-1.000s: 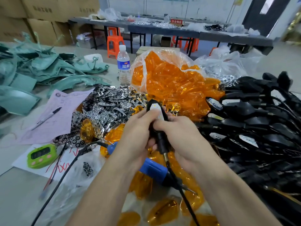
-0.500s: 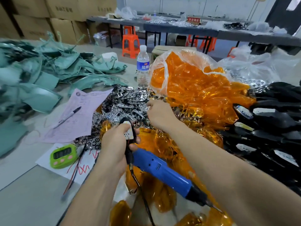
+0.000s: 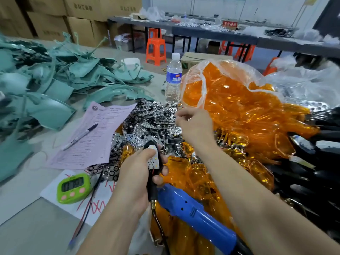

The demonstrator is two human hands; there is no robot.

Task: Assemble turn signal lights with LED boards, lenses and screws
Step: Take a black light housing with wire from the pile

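My left hand [image 3: 135,174] grips a black turn signal housing [image 3: 152,183] upright, with a white LED board [image 3: 153,160] seated in its face and wires trailing below. My right hand [image 3: 196,125] hovers over the pile of chrome reflector pieces [image 3: 147,122] with its fingers curled downward; what they hold is hidden. A blue electric screwdriver [image 3: 195,214] lies on loose orange lenses [image 3: 200,173] under my right forearm. An open clear bag of orange lenses [image 3: 231,100] sits behind the pile. Black housings [image 3: 312,162] are heaped at the right.
A water bottle [image 3: 173,76] stands behind the reflector pile. A pink form [image 3: 103,129] with a pen [image 3: 81,134] and a green timer [image 3: 73,187] lie at the left, with teal plastic panels [image 3: 46,85] beyond. A thin red and black cable [image 3: 88,208] crosses the near table.
My right hand let go of the housing and moved up to the reflector pile. My left hand now holds the housing alone, lower and to the left.
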